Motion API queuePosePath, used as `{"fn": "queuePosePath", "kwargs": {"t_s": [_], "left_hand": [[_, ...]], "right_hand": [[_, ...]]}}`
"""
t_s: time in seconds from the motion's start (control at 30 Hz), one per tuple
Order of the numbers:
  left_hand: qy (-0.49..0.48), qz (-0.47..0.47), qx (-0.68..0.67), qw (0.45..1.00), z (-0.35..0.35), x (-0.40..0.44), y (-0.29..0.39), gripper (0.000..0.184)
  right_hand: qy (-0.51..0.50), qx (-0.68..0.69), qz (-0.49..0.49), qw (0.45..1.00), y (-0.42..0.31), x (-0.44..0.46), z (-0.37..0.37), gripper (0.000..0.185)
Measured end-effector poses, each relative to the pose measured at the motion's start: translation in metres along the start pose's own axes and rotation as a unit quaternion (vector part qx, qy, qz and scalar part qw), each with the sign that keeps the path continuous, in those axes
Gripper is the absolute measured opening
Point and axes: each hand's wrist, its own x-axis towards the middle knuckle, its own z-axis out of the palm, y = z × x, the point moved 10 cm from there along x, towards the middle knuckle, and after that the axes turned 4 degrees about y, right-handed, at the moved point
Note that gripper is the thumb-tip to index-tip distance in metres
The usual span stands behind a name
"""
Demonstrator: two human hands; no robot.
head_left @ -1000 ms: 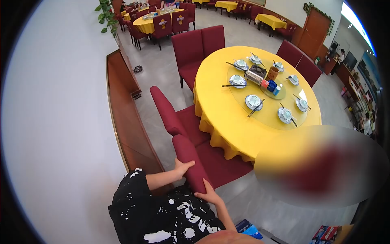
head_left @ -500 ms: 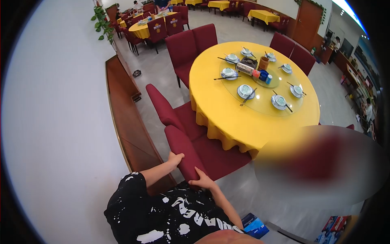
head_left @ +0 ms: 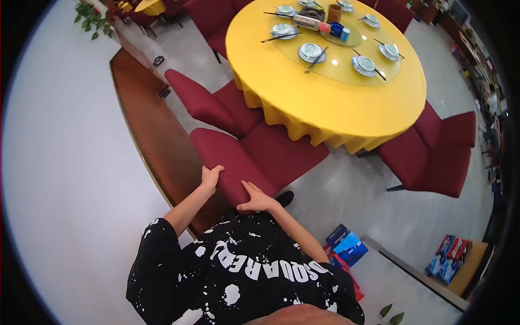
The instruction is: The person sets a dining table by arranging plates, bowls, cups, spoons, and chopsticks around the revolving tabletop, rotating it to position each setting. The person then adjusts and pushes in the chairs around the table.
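Observation:
Both my hands are on the backrest of a dark red upholstered chair [head_left: 233, 162]. My left hand [head_left: 212, 176] grips the top edge of the backrest, its fingers curled over it. Lower down, near the backrest's right end, my right hand [head_left: 257, 198] holds it with the thumb along the edge and the fingers over the inner face. The seat [head_left: 281, 149] points at a round table with a yellow tablecloth [head_left: 325, 116], its front close to the hanging cloth. Beside it stands a matching chair [head_left: 200, 100]. A dark shoe [head_left: 285, 198] shows near the seat.
Bowls on plates with chopsticks, such as one bowl [head_left: 312, 51], ring the glass turntable [head_left: 346, 76]. More red chairs [head_left: 428, 154] stand at the right. A wooden panel [head_left: 157, 124] runs along the white wall at left. Blue boxes [head_left: 346, 245] lie on the floor behind right.
My view has tilted down, so the table sits higher in it and the right-hand chairs show clearly. Both hands stay on the same chair back; its own movement is hard to judge.

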Motion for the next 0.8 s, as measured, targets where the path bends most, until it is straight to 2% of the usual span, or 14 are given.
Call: {"fn": "queuePosePath", "kwargs": {"t_s": [0.07, 0.13, 0.37, 0.4, 0.53, 0.8], "left_hand": [[-0.017, -0.001, 0.015, 1.0, 0.015, -0.027, 0.037, 0.061], [-0.011, -0.019, 0.013, 1.0, 0.02, -0.034, 0.045, 0.061], [-0.065, -0.014, -0.009, 0.998, 0.02, -0.008, 0.018, 0.084], [-0.081, -0.092, 0.01, 0.992, 0.027, -0.029, 0.029, 0.087], [-0.084, -0.098, 0.038, 0.991, 0.029, -0.006, 0.004, 0.082], [-0.077, 0.008, -0.088, 0.993, 0.05, -0.015, 0.015, 0.065]], "right_hand": [[0.005, -0.04, 0.031, 0.999, -0.005, -0.004, -0.001, 0.125], [0.001, -0.076, 0.062, 0.995, -0.015, -0.005, -0.004, 0.128], [-0.018, -0.092, 0.07, 0.993, -0.02, -0.005, -0.013, 0.123], [-0.016, -0.096, 0.075, 0.992, -0.02, -0.004, -0.017, 0.121], [-0.025, -0.118, 0.066, 0.99, -0.017, 0.0, -0.03, 0.12], [-0.012, -0.114, 0.013, 0.993, -0.032, -0.012, -0.055, 0.114]]}}
